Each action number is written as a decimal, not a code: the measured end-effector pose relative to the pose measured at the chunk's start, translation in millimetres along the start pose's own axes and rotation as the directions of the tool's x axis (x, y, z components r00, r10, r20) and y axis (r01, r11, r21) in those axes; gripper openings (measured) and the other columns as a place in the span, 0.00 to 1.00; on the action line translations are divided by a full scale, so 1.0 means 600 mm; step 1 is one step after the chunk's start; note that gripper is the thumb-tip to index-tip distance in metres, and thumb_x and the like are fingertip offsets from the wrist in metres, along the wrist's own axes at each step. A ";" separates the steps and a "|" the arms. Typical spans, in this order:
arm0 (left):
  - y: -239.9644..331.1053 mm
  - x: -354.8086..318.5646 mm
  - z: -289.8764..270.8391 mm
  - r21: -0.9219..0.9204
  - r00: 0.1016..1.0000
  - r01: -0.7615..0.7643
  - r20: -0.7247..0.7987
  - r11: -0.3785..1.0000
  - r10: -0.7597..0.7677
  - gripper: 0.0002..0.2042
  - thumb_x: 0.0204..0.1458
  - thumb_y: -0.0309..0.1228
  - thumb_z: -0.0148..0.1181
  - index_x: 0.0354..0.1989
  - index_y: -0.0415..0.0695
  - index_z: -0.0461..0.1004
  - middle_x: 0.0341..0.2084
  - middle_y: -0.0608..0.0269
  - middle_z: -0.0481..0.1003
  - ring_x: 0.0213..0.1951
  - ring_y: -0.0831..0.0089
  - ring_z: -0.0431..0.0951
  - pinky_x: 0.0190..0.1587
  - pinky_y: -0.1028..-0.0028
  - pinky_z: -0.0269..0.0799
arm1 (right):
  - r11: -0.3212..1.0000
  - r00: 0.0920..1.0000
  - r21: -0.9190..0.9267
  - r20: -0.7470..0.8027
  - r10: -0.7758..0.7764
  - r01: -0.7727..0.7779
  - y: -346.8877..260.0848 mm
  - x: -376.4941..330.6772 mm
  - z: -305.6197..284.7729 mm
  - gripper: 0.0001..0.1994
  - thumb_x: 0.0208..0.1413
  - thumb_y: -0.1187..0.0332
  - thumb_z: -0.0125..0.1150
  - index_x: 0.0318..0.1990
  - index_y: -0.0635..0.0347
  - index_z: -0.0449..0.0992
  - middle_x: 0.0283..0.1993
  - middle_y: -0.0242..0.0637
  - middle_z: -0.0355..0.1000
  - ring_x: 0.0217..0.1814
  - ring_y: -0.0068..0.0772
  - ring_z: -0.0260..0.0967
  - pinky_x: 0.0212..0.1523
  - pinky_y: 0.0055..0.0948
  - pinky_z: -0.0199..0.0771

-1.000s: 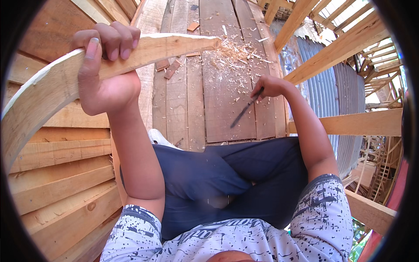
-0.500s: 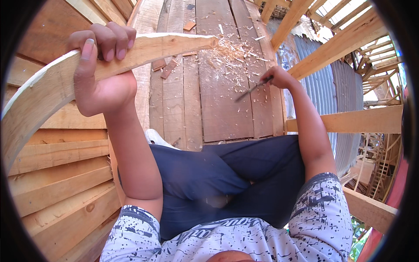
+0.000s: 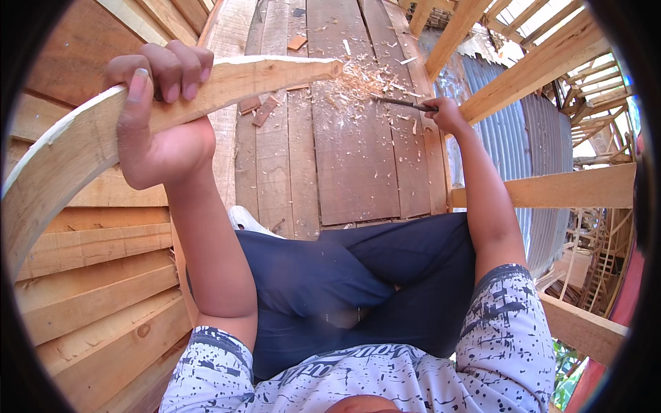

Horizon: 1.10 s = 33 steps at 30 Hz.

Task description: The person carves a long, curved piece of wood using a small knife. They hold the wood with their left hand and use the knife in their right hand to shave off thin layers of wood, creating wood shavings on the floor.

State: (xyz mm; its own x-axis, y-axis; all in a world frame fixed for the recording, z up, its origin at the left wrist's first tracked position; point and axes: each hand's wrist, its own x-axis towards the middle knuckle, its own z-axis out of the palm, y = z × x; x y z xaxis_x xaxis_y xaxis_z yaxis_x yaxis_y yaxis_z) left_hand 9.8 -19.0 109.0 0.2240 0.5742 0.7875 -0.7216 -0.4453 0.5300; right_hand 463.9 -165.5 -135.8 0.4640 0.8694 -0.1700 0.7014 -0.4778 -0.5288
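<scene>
My left hand [image 3: 165,113] grips a long curved piece of pale wood [image 3: 261,76], fingers over its upper edge and thumb across its face. The wood arcs from the left rim to a blunt end above the floor, with a whitish, rough-cut upper edge. My right hand [image 3: 447,115], farther right, is closed round the dark handle of a knife [image 3: 403,103]. Its narrow dark blade points left at the wood's end, apart from it, above the scattered shavings [image 3: 365,81]. The blade's exact shape is too small to tell.
I sit on a plank floor [image 3: 354,158], legs folded in front. Small reddish wood scraps [image 3: 265,110] lie beyond the curved piece. A slatted wooden wall [image 3: 96,268] stands on the left. Timber rails [image 3: 551,186] and corrugated metal sheets [image 3: 499,117] are on the right.
My right hand has turned the knife: its blade, which pointed down and left, has swung up to nearly level, closer to the wood's end. My left hand keeps its hold, almost unmoved.
</scene>
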 end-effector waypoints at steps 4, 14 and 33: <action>0.013 -0.004 0.004 0.047 0.997 0.056 -0.063 0.997 -0.053 0.06 0.50 0.32 0.49 0.26 0.50 0.59 0.19 0.68 0.53 0.25 0.73 0.55 0.35 0.68 0.55 | 0.987 0.887 0.033 0.434 -0.158 0.160 -0.067 -0.006 0.003 0.19 0.48 0.77 0.71 0.50 0.57 0.81 0.37 0.35 0.81 0.37 0.24 0.74 0.43 0.29 0.74; 0.009 -0.005 0.007 0.020 0.997 0.053 -0.061 0.998 -0.052 0.06 0.50 0.32 0.49 0.27 0.50 0.59 0.19 0.68 0.53 0.25 0.73 0.55 0.35 0.68 0.55 | 0.987 0.954 0.013 0.258 -0.156 0.158 -0.124 -0.010 0.030 0.19 0.47 0.73 0.72 0.50 0.51 0.82 0.38 0.35 0.82 0.38 0.24 0.75 0.42 0.28 0.73; 0.013 0.000 0.008 0.037 0.994 0.072 -0.079 0.997 -0.068 0.06 0.50 0.33 0.49 0.26 0.52 0.59 0.20 0.69 0.53 0.25 0.73 0.55 0.37 0.68 0.54 | 0.974 0.943 0.069 0.242 -0.227 0.217 -0.171 -0.019 0.087 0.18 0.50 0.74 0.69 0.51 0.50 0.82 0.41 0.40 0.81 0.39 0.27 0.75 0.45 0.31 0.74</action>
State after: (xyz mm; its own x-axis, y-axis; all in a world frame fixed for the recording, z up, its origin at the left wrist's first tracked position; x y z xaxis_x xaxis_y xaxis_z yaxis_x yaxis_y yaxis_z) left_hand 7.6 -25.8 114.8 0.2202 0.6560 0.7219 -0.6788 -0.4284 0.5964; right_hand 358.1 -119.7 -123.0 0.1474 0.9592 -0.2413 0.7462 -0.2680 -0.6093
